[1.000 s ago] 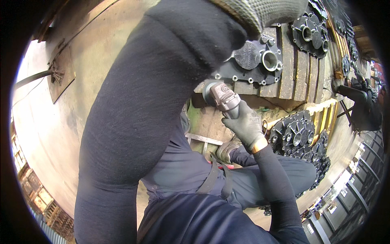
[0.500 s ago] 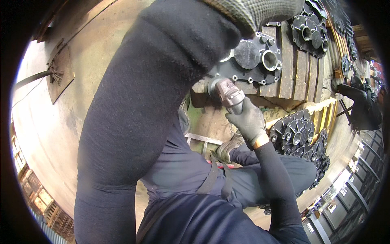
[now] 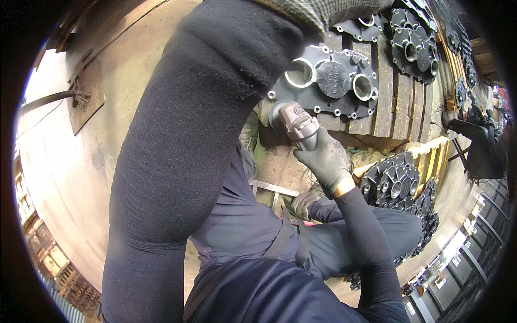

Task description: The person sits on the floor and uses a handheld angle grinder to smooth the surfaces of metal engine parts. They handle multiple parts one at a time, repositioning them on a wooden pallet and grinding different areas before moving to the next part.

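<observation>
My gloved right hand (image 3: 328, 160) is wrapped round the body of an angle grinder (image 3: 299, 123). The grinder's disc (image 3: 277, 115) is beside the near edge of a black metal cover (image 3: 335, 78) with two large round openings; I cannot tell whether they touch. This cover lies flat on wooden slats. My left arm (image 3: 177, 134) is raised close to the view and hides much of the left and middle. At the top edge, part of my left hand (image 3: 323, 9) shows in a grey knitted glove, its fingers cut off from sight.
More black covers (image 3: 413, 46) lie along the slatted wooden bench (image 3: 399, 102). Below it, several stacked covers (image 3: 396, 180) stand by a yellowish wooden pallet (image 3: 435, 156). A light metal frame (image 3: 274, 188) is near my shoe (image 3: 306, 200). Another person (image 3: 479, 142) is at the far right.
The view has shifted slightly, so more of the black cover and its left opening shows. My left glove sits a little higher in view. My right hand keeps its hold on the grinder.
</observation>
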`<state>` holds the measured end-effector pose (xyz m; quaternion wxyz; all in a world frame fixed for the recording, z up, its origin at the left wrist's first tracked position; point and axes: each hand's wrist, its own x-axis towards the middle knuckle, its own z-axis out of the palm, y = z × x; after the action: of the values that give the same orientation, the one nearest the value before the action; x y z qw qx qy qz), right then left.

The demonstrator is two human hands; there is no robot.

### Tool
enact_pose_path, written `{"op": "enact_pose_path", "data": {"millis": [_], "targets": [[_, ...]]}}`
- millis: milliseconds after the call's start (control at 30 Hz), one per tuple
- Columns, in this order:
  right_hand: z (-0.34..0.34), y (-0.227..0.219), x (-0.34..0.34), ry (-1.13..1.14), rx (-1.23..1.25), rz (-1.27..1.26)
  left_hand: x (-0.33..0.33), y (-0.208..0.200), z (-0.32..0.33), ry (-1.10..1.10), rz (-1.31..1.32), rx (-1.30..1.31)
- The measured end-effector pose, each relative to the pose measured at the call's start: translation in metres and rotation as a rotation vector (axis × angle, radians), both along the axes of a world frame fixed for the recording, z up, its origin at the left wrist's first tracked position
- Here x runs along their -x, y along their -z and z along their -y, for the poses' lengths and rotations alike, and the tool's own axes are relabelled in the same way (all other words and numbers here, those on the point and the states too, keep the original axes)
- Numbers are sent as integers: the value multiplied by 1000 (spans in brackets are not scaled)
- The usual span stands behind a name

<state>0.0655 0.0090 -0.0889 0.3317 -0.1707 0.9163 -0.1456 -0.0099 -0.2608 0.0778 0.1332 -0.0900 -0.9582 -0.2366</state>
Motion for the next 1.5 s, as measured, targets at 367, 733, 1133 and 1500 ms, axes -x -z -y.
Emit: {"op": "enact_pose_path", "data": {"millis": [367, 733, 1133, 1500], "targets": [[35, 4, 2, -57, -20, 4, -5, 3, 15, -12, 5, -9], [42, 4, 1, -56, -28, -4, -9, 4, 26, -12, -7, -13], [50, 1, -3, -86, -2, 17, -10, 7, 35, -14, -40, -31], [94, 14, 1, 57, 72, -36, -9, 3, 46, 3, -32, -17]]}}
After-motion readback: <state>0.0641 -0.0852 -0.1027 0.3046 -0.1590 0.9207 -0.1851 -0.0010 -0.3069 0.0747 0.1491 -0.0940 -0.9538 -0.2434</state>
